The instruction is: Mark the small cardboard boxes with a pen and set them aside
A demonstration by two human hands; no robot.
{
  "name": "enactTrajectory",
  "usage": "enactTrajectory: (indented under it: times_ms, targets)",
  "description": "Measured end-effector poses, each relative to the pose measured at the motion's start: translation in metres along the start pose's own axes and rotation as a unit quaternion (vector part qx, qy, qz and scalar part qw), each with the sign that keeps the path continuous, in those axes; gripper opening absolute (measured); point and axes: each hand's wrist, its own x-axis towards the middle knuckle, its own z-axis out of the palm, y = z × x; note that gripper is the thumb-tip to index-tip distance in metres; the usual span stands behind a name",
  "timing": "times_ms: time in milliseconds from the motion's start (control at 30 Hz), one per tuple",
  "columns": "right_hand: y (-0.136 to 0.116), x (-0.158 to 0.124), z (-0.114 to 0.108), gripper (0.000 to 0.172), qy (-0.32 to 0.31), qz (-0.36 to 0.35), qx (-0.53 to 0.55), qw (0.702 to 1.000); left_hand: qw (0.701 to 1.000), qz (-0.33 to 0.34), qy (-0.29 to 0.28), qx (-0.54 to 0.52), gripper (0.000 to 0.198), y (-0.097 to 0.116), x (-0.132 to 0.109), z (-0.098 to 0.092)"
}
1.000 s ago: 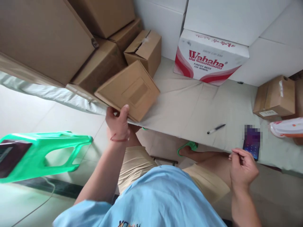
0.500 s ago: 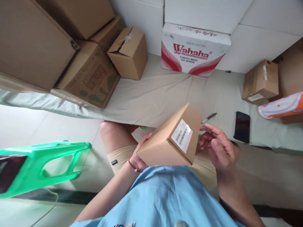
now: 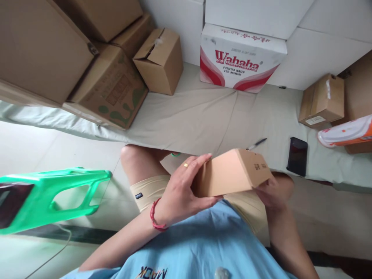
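Note:
A small brown cardboard box point(image 3: 232, 172) is held over my lap, just in front of the low table's edge. My left hand point(image 3: 186, 186) grips its left end, fingers wrapped over the top and thumb underneath; a ring and a red wrist cord show. My right hand point(image 3: 269, 192) supports the box from below on the right, mostly hidden behind it. A black pen point(image 3: 256, 144) and a dark phone point(image 3: 297, 154) lie on the cloth-covered table point(image 3: 203, 116) just beyond the box.
Stacked brown cartons point(image 3: 87, 58) fill the table's left. A small open carton point(image 3: 159, 60), a white Wahaha carton point(image 3: 241, 58) and a labelled small box point(image 3: 321, 100) stand farther back. A green plastic stool point(image 3: 52, 193) lies on the floor at left.
The box was lifted from the stack at left, brought to my lap and turned; its barcode label no longer shows. My right hand came from beside the phone to under the box.

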Motion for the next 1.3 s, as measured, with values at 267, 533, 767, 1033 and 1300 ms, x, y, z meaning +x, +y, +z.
enactTrajectory:
  times_ms: [267, 533, 767, 1033, 1300]
  targets:
    - [-0.005, -0.002, 0.006, 0.077, 0.026, -0.136, -0.01, 0.99, 0.993, 0.1, -0.034, 0.043, 0.067, -0.015, 0.007, 0.005]
    - [-0.05, -0.02, 0.027, 0.072, -0.026, -0.288, -0.172, 0.942, 0.988, 0.135, 0.076, -0.02, 0.057, -0.097, -0.012, 0.028]
    - [-0.052, -0.015, 0.045, 0.061, -0.03, -0.249, -0.131, 0.959, 0.972, 0.159, 0.158, -0.066, 0.054, -0.122, -0.027, 0.032]
    - [-0.045, -0.003, 0.04, 0.067, -0.002, 0.096, 0.063, 0.993, 0.971, 0.19, 0.117, 0.081, 0.042, -0.12, -0.027, 0.027]
    - [-0.034, 0.001, 0.029, 0.072, 0.083, -0.019, 0.013, 0.996, 0.984, -0.09, 0.094, -0.122, 0.056, -0.118, -0.023, 0.041]
